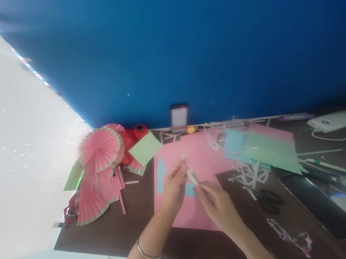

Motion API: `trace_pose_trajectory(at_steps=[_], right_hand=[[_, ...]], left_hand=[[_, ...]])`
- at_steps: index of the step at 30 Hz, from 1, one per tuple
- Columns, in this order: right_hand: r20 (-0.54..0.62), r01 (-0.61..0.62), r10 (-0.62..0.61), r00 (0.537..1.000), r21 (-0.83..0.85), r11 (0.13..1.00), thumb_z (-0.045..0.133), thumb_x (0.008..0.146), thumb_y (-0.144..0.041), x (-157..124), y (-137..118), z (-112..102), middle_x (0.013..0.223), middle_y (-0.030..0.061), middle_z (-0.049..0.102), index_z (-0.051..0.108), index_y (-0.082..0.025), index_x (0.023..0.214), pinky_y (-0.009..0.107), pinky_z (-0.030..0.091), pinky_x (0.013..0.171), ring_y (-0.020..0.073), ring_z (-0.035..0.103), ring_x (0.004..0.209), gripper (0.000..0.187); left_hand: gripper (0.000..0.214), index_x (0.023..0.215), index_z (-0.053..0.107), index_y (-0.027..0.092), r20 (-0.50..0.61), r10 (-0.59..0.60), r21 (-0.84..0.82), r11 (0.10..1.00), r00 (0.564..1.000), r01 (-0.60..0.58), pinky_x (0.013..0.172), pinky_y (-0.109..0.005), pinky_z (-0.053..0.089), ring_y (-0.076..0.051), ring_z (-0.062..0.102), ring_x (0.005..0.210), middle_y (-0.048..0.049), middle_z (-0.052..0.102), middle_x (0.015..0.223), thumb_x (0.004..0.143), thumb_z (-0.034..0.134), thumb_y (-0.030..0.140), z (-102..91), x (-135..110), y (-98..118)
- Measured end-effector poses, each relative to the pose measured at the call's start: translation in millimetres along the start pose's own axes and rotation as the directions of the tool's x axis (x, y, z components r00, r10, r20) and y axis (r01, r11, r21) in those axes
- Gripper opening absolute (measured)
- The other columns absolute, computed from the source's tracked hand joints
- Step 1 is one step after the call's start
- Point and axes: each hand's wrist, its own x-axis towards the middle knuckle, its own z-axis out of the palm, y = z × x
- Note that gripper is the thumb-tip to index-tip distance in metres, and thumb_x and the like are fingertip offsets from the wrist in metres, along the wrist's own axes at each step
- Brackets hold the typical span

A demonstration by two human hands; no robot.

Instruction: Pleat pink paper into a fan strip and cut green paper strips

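A narrow pale white-and-green piece (192, 176), seemingly folded paper, spans the gap between my two hands over a large pink sheet (194, 220). My left hand (173, 187) pinches its upper end between thumb and fingers. At the lower end, my right hand (217, 205) grips it with thumb and forefinger. Light blue paper (160, 176) lies on the pink sheet, partly hidden behind my left hand.
Pleated pink paper fans (99, 149) are heaped at the left. Black-handled scissors (270, 201), white paper scraps (252, 174) and green sheets (270, 149) lie at the right. Beyond them are a dark phone (323, 206), a beaded bracelet (290, 238) and a white power bank (338, 120).
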Motion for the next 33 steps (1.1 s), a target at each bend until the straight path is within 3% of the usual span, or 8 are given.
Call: trace_pose_trajectory(at_steps=[6,11,16,20,23,27,31,33], right_hand=[[0.001,-0.036,0.036,0.999,0.037,0.999,0.040,0.089,-0.037,1,-3,-1,0.072,0.0047,0.058,0.056,-0.019,0.072,0.029,0.042,0.068,0.0187,0.055,0.071,0.029],[0.097,-0.195,0.177,0.979,0.217,0.957,0.044,0.085,-0.046,2,-6,-6,0.070,0.0041,0.060,0.061,-0.019,0.078,0.030,0.045,0.067,0.0195,0.058,0.071,0.032],[0.287,-0.322,0.202,0.937,0.473,0.820,0.050,0.081,-0.052,9,0,-11,0.080,0.0062,0.063,0.063,-0.018,0.074,0.033,0.047,0.080,0.0206,0.059,0.084,0.037],[0.453,-0.451,0.191,0.871,0.584,0.674,0.056,0.078,-0.052,13,0,-18,0.083,0.0068,0.064,0.063,-0.017,0.072,0.037,0.048,0.079,0.0207,0.061,0.083,0.037],[0.529,-0.514,0.174,0.831,0.608,0.605,0.054,0.081,-0.049,14,-6,-25,0.075,0.0068,0.065,0.063,-0.016,0.075,0.037,0.049,0.076,0.0212,0.063,0.079,0.034],[0.574,-0.555,0.179,0.799,0.588,0.588,0.050,0.084,-0.047,16,-12,-31,0.073,0.0071,0.067,0.062,-0.016,0.080,0.037,0.048,0.074,0.0209,0.064,0.076,0.033],[0.578,-0.568,0.221,0.786,0.533,0.627,0.052,0.082,-0.049,18,-12,-31,0.075,0.0073,0.067,0.061,-0.016,0.082,0.036,0.047,0.074,0.0208,0.065,0.078,0.034],[0.572,-0.570,0.244,0.783,0.504,0.649,0.053,0.081,-0.051,18,-12,-30,0.075,0.0071,0.067,0.061,-0.017,0.084,0.036,0.047,0.074,0.0208,0.064,0.079,0.035]], left_hand=[[0.031,0.098,0.070,0.016,0.010,0.004,0.013,1.000,1.000,-0.004,0.085,-0.031,0.043,-0.015,0.062,0.086,-0.0109,0.064,0.112,0.068,0.073,0.024,-3.7,1,0],[0.054,0.115,0.062,0.024,0.228,0.011,0.123,0.992,0.974,-0.040,0.078,-0.033,0.046,-0.026,0.063,0.096,-0.0096,0.052,0.130,0.062,0.074,0.015,-14.0,0,-1],[0.076,0.136,0.036,0.030,0.415,-0.021,0.304,0.945,0.910,-0.117,0.064,-0.028,0.048,-0.030,0.064,0.096,-0.0130,0.053,0.129,0.069,0.070,0.019,-24.6,-1,-3],[0.081,0.142,0.022,0.030,0.518,-0.031,0.409,0.887,0.855,-0.215,0.069,-0.031,0.051,-0.027,0.065,0.093,-0.0143,0.056,0.124,0.075,0.067,0.025,-29.5,-1,2],[0.083,0.143,0.015,0.031,0.616,-0.024,0.445,0.836,0.787,-0.323,0.078,-0.035,0.051,-0.027,0.063,0.100,-0.0142,0.050,0.131,0.077,0.065,0.028,-29.8,0,9],[0.091,0.144,0.003,0.032,0.738,-0.049,0.453,0.776,0.673,-0.440,0.091,-0.039,0.047,-0.027,0.056,0.111,-0.0145,0.034,0.142,0.077,0.064,0.023,-26.5,2,18],[0.084,0.143,0.004,0.036,0.774,-0.014,0.454,0.710,0.634,-0.538,0.094,-0.040,0.045,-0.027,0.055,0.113,-0.0128,0.018,0.150,0.080,0.059,0.020,-26.6,4,22],[0.081,0.142,0.008,0.037,0.779,-0.020,0.440,0.729,0.626,-0.524,0.094,-0.040,0.045,-0.029,0.052,0.117,-0.0108,0.014,0.151,0.081,0.058,0.019,-28.5,4,23]])
